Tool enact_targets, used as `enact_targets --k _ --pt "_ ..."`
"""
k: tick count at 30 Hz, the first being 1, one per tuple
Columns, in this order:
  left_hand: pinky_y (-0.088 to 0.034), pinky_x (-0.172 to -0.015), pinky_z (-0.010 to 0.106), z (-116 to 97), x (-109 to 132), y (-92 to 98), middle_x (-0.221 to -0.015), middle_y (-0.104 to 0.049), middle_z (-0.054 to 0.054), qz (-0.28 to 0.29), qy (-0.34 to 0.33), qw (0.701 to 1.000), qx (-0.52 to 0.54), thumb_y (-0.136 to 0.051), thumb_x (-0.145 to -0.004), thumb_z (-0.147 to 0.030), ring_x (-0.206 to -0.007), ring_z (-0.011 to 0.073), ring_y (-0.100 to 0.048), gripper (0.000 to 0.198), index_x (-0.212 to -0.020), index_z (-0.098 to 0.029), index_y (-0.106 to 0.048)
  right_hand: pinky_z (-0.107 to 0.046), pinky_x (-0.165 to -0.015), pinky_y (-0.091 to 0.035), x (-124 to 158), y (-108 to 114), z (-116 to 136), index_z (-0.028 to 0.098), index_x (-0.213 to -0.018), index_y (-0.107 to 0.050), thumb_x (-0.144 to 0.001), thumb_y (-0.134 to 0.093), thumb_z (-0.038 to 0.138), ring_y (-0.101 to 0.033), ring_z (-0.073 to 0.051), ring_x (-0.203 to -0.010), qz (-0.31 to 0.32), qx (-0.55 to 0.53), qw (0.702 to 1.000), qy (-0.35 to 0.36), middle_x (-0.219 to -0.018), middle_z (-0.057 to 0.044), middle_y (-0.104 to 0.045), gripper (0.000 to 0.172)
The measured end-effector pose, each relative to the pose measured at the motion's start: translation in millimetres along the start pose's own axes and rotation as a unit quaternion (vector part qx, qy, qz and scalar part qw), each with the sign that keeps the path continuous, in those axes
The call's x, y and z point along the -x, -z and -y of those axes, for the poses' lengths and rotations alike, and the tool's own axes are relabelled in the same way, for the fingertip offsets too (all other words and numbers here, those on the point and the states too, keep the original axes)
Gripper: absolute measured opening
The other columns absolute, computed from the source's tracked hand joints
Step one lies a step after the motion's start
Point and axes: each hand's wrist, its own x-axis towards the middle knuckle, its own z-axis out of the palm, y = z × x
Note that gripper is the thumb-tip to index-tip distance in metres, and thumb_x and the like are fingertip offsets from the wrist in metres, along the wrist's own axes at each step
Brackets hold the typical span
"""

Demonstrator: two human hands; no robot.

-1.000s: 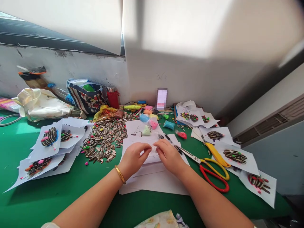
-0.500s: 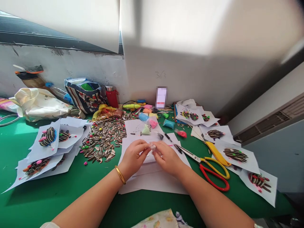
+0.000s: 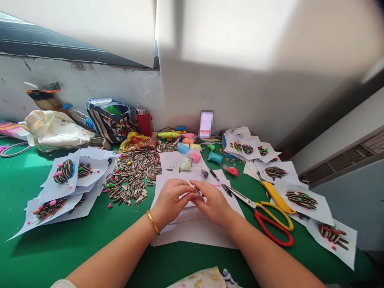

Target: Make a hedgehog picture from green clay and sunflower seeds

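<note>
Head view, green table (image 3: pixel 45 256) scattered with sunflower seeds (image 3: pixel 135 172), white wall (image 3: pixel 240 100) behind, small clear plastic piece (image 3: pixel 197 193) pinched between left hand (image 3: pixel 171 198) and right hand (image 3: pixel 211 200).

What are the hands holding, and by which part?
The left hand and right hand pinch a small clear plastic piece; which part is unclear.

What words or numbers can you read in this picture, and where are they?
"3/3" (last mark unsure): thin grey handwritten mark on the off-white wall.
Pale rectangular card leaning on the wall: pixelated, too blurred to read.
Nothing else is readable.
</note>
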Motion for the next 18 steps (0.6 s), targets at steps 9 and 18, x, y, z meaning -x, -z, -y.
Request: enact_targets --k 9,18 --pt "-0.043 -0.085 0.035 -6.7 -3.3 3.7 -0.089 -0.07 0.001 0.017 -0.014 1.0 0.015 -0.065 -0.09 -0.023 -0.087 0.0173 -0.062 0.001 -0.09 -0.022 -0.067 -0.041 -0.091 -0.054 3.9 -1.6 -4.9 0.027 -0.139 -0.047 -0.092 -0.054 0.018 -0.064 -0.023 -0.105 -0.021 0.01 0.999 0.029 -0.117 -0.009 -0.067 0.048" --pt "-0.045 -0.086 0.035 -7.1 -0.5 2.7 -0.092 -0.066 0.003 -0.011 0.001 1.0 0.029 -0.066 -0.089 -0.023 -0.091 0.0184 -0.059 0.005 -0.093 -0.022 -0.063 -0.037 -0.085 -0.056 3.3 -1.6 -1.4 0.029 -0.14 -0.047 -0.092 -0.054 0.013 -0.067 -0.02 -0.097 -0.032 -0.001 0.998 0.057 -0.111 -0.006 -0.07 0.051"
